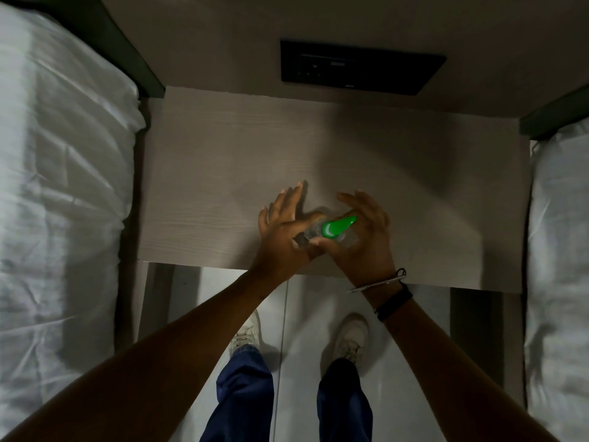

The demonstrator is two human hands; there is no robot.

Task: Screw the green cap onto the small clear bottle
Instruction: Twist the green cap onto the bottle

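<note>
A small clear bottle (pixel 310 232) stands near the front edge of the wooden bedside table (pixel 223 173), between both hands. A pointed green cap (pixel 338 227) sits on top of it, tip aimed right and away. My left hand (pixel 282 231) touches the bottle with thumb and index finger while its other fingers spread upward. My right hand (pixel 363 237) curls around the cap, thumb against the cap's base. Much of the bottle is hidden behind the fingers.
White bedding (pixel 60 186) lies on the left and more white bedding (pixel 561 250) on the right. A black socket panel (pixel 360 67) is set in the wall behind the table. My legs and white shoes (pixel 350 336) are on the pale floor below.
</note>
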